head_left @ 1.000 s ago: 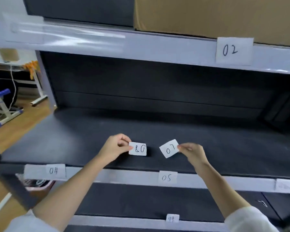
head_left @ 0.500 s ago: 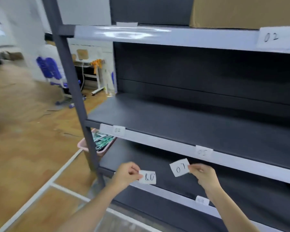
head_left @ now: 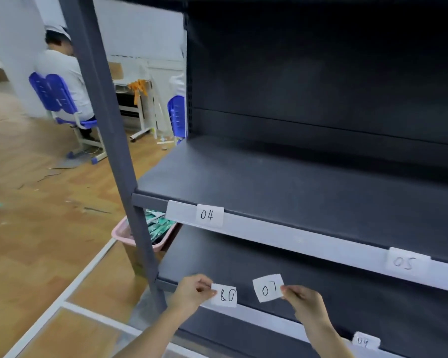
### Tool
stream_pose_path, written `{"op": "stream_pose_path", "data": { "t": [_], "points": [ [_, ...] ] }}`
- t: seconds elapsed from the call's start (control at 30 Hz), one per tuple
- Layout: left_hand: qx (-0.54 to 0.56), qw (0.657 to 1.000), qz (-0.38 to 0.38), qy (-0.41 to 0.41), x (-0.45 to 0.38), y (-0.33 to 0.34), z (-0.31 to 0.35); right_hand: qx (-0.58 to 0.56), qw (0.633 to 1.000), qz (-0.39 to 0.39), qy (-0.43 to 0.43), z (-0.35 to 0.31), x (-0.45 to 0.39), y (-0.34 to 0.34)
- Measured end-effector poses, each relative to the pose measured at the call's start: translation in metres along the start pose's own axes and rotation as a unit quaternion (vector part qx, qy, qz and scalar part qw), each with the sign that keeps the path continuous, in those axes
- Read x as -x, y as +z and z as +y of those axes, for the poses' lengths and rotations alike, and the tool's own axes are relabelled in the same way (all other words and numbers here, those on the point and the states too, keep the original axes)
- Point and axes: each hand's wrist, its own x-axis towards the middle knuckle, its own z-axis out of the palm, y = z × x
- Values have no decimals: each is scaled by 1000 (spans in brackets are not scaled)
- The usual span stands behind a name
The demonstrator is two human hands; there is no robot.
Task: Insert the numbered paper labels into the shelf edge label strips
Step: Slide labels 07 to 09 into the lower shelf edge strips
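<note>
A stockroom: dark metal shelving (head_left: 295,182) with numbered edge labels (head_left: 209,215).

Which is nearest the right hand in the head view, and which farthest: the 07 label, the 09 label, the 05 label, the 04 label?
From the right hand:
1. 07 label, pinched in that hand.
2. 09 label, in the lower strip, to the right.
3. 05 label, upper strip, right.
4. 04 label, upper strip, far left.

Left hand (head_left: 192,293): pinches label "08" (head_left: 225,295) at the lower shelf strip (head_left: 269,319).
Right hand (head_left: 304,303): pinches label "07" (head_left: 268,288), tilted, above that strip.
Upper strip (head_left: 295,239): carries "04" (head_left: 209,215) and "05" (head_left: 405,262).
Pink bin (head_left: 130,236): on the floor behind the post (head_left: 119,151).
</note>
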Motion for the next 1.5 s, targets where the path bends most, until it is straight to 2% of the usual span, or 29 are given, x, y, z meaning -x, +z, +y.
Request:
{"op": "stream_pose_path", "data": {
  "t": [0.13,0.27,0.4,0.53,0.67,0.77,0.87,1.0,1.13,1.23,1.33,1.43,1.5],
  "points": [
    [-10,1000,-12,19,-53,20,-45,39,999,-5,-3,44,-39,34],
    [-19,998,23,55,-120,36,-100,29,999,15,-14,92,-88,69],
    [-60,993,49,89,-169,43,-145,1,998,19,-62,125,-123,104],
    [-93,979,117,136,-190,46,-164,-40,993,31,-105,148,-144,132],
    [-129,972,128,151,-202,43,-168,-59,987,43,-146,162,-153,146],
    [-165,962,151,159,-197,40,-171,-63,987,43,-144,163,-150,148],
    [-210,934,146,251,-167,38,-165,-25,990,21,-138,156,-141,147],
    [-313,860,47,400,-138,42,-175,16,984,24,-173,145,-140,147],
    [-332,836,6,437,-130,47,-194,29,988,9,-151,148,-141,152],
    [-367,814,41,448,-132,49,-207,61,986,-12,-157,155,-140,158],
    [-374,788,102,479,-138,51,-217,101,970,-37,-219,159,-142,161],
    [-375,767,122,506,-145,52,-226,98,948,-46,-298,160,-141,166],
    [-374,755,137,521,-146,55,-228,82,944,-38,-317,160,-141,168]
  ]
}}
